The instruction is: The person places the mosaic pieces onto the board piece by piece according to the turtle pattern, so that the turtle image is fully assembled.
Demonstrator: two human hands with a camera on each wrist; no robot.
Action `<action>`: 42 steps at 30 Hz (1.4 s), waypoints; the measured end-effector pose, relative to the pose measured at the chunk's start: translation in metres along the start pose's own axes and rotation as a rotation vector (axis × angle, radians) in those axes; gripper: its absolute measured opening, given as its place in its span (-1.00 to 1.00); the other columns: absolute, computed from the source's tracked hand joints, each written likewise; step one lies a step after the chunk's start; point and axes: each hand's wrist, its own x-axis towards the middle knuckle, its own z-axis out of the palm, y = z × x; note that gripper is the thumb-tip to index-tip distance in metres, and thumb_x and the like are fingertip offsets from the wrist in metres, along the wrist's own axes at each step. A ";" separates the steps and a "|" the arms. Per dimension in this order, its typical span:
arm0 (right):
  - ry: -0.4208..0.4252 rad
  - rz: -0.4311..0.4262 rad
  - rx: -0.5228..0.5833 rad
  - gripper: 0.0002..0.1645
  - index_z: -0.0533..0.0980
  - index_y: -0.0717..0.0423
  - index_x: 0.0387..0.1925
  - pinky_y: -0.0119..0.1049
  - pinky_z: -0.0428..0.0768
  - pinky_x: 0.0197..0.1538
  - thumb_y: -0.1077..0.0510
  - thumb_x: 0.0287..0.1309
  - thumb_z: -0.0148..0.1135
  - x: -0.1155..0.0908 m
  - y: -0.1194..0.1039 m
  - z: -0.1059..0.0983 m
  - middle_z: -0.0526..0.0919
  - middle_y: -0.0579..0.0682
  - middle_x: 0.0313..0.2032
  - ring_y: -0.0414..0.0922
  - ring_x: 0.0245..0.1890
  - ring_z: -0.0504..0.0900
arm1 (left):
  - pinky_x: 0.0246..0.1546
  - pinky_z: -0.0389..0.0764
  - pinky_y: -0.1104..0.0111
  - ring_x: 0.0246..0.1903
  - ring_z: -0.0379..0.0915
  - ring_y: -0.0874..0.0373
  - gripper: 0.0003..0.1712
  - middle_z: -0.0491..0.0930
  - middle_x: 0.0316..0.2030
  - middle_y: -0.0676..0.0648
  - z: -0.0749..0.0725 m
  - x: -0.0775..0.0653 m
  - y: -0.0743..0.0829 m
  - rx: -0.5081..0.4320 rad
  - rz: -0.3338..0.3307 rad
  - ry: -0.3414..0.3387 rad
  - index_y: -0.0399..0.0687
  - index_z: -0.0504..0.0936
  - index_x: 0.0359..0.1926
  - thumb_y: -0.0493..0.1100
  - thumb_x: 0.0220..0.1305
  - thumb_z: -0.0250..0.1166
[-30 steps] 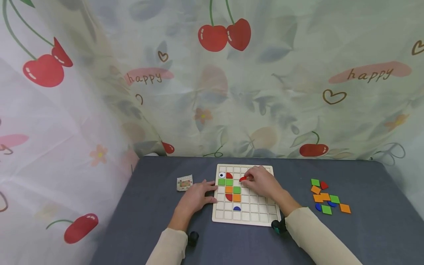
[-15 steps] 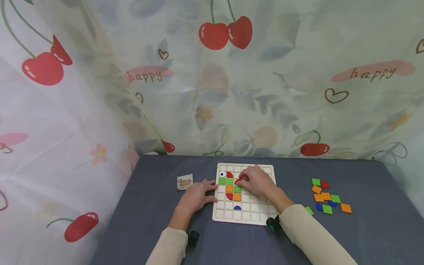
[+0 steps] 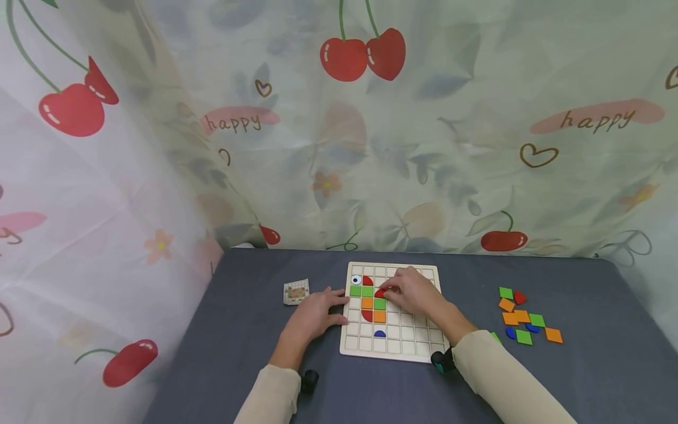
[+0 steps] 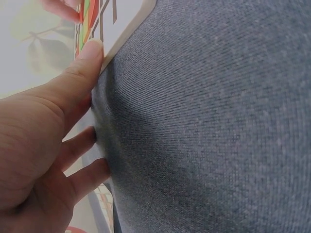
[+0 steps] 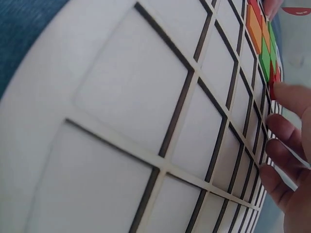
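A pale wooden grid board [image 3: 413,346] lies on the dark cloth. With its fingertips my right hand [image 3: 415,291] holds a red tile with a curved edge [image 3: 379,292] at a cell just above a green square [image 3: 379,304]; in the right wrist view its thumb meets the red tile [image 5: 272,90]. My left hand [image 3: 312,315] rests at the board's left edge, fingers spread and relaxed, and its thumb [image 4: 90,53] touches the rim in the left wrist view. An eye tile [image 3: 356,280], green and orange squares, red curved tiles and a blue half-circle [image 3: 379,334] sit in cells.
Loose green, orange, red and blue tiles [image 3: 521,317] lie scattered on the cloth right of the board. A small picture card [image 3: 296,291] lies to the left, beyond my left hand. A patterned curtain [image 3: 371,147] stands behind the table.
My right hand has carried the red tile left and slightly down to the cell above the green square, and its fingers are lower on the board. The left hand stays at the board's edge.
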 end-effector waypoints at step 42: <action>0.089 0.108 -0.272 0.00 0.18 -0.12 0.58 0.48 -0.07 0.53 -0.52 0.30 0.04 -0.070 0.034 -0.017 -0.04 0.18 0.63 0.35 0.60 -0.04 | 0.46 0.39 -0.05 0.53 0.22 -0.09 -0.30 0.45 0.44 0.09 -0.001 -0.002 0.000 0.011 0.012 0.008 0.20 0.58 0.35 0.12 0.18 0.47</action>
